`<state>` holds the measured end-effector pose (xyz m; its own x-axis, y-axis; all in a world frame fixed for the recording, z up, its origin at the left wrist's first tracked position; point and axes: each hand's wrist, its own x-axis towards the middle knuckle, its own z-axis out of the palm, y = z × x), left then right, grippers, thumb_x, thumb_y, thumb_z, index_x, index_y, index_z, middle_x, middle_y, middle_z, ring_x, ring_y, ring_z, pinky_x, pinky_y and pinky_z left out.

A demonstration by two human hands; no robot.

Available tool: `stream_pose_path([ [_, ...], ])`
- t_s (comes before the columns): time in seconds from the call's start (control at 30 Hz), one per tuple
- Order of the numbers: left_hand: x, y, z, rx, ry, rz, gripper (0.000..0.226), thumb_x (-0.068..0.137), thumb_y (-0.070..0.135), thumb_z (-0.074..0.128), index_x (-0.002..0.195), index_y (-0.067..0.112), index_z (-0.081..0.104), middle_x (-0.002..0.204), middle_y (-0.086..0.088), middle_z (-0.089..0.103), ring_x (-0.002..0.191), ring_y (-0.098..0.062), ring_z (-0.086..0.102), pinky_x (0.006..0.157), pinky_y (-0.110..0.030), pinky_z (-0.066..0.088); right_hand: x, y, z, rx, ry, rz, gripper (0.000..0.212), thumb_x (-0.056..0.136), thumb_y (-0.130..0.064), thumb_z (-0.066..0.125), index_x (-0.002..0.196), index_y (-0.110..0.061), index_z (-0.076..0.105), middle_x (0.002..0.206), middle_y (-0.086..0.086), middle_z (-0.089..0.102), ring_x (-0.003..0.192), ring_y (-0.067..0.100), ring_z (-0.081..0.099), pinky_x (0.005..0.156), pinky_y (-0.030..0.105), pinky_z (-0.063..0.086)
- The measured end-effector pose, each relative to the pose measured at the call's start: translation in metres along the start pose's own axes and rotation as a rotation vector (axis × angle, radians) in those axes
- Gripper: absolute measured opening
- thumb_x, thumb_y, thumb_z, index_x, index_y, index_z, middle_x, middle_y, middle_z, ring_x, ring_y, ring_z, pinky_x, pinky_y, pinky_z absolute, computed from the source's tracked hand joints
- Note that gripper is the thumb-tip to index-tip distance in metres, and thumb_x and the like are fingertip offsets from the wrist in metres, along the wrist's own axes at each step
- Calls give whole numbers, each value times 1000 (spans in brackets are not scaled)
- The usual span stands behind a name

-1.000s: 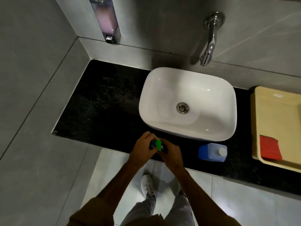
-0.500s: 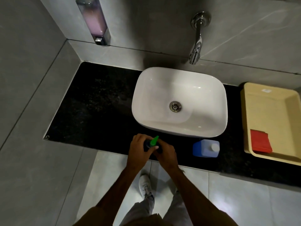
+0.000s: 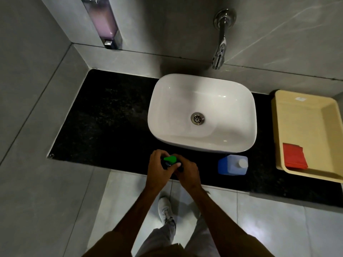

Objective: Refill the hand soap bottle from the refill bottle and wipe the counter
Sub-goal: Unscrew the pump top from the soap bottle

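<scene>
A dark hand soap bottle with a green pump top stands on the black counter in front of the sink. My left hand grips the pump top from the left, thumb curled over it. My right hand holds the bottle body from the right; the body is mostly hidden by both hands. A blue refill bottle with a white cap stands on the counter to the right, apart from my hands. A red cloth lies folded in the yellow tub.
A white basin sits behind the bottles, under a chrome wall tap. A yellow tub stands at the counter's right. A wall dispenser with pink liquid hangs at the back left. Grey tiled wall closes the left side.
The green pump top has turned between my fingers, its spout swinging from pointing up-right to lying leftward. Both hands stay on the bottle. The view has shifted slightly.
</scene>
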<state>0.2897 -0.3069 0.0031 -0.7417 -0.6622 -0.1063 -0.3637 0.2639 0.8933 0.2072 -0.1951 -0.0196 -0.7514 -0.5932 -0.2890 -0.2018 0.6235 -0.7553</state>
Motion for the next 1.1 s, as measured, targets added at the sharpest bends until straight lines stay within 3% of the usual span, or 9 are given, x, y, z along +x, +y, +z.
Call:
stream_pose_path([
  [0.1,-6,-4,2,-27,-92,73,54,81,9,80,129,15,58,130,-1,61,126,-15,57,108,-37,50,2,1,-2,-11,-6,3,47,86,-24,72,130,-35,63,115,-7,75,104,13,72,88,36,60],
  [0.23,-7,-10,0,-8,-13,87,36,85,1,75,119,10,69,127,-8,64,125,-24,59,106,-53,49,3,1,-3,-7,-11,-6,42,87,-34,75,127,-34,64,108,-8,76,96,9,73,84,33,60],
  [0.4,-5,1,-4,-55,47,26,33,78,19,85,107,20,68,115,1,66,113,-13,64,99,-43,55,2,1,-4,-16,-11,-13,42,86,-42,73,127,-36,63,109,-10,76,95,5,71,77,22,54],
  [0.53,-3,15,-13,-172,116,-33,42,80,24,84,108,44,62,113,8,70,108,-8,67,93,-25,57,4,1,-2,8,-16,16,48,82,-49,77,126,-38,64,108,-12,76,99,5,71,84,27,58],
  [0.63,0,26,-30,-421,176,-73,42,85,12,79,115,38,67,118,2,74,112,-13,70,93,-23,57,5,4,1,0,-3,22,51,78,-46,81,125,-39,64,112,-14,75,103,3,69,87,23,56],
  [0.73,11,36,-55,-610,312,-133,41,85,7,77,123,21,69,122,-4,74,113,-12,71,89,-17,56,6,7,3,33,-24,7,49,78,-42,82,124,-37,64,110,-16,74,102,0,69,91,29,59],
  [0.87,37,24,-92,-463,446,-185,34,84,17,80,117,15,73,110,-1,78,101,-10,74,87,-21,59,6,10,9,87,-21,-2,51,80,-30,83,127,-28,65,117,-8,73,106,8,70,96,38,58],
  [0.97,49,3,-94,-190,410,-285,28,83,28,81,108,18,74,97,3,77,87,-10,74,87,-32,60,5,11,12,83,-2,-4,64,80,-24,83,140,-19,58,131,1,68,118,16,66,104,40,53],
  [1.1,56,-30,-66,72,272,-372,29,81,28,82,100,8,72,89,-7,75,85,-23,74,77,-25,51,-4,12,6,-17,-3,0,85,79,-32,84,152,-19,43,146,3,56,133,17,54,111,30,45],
])
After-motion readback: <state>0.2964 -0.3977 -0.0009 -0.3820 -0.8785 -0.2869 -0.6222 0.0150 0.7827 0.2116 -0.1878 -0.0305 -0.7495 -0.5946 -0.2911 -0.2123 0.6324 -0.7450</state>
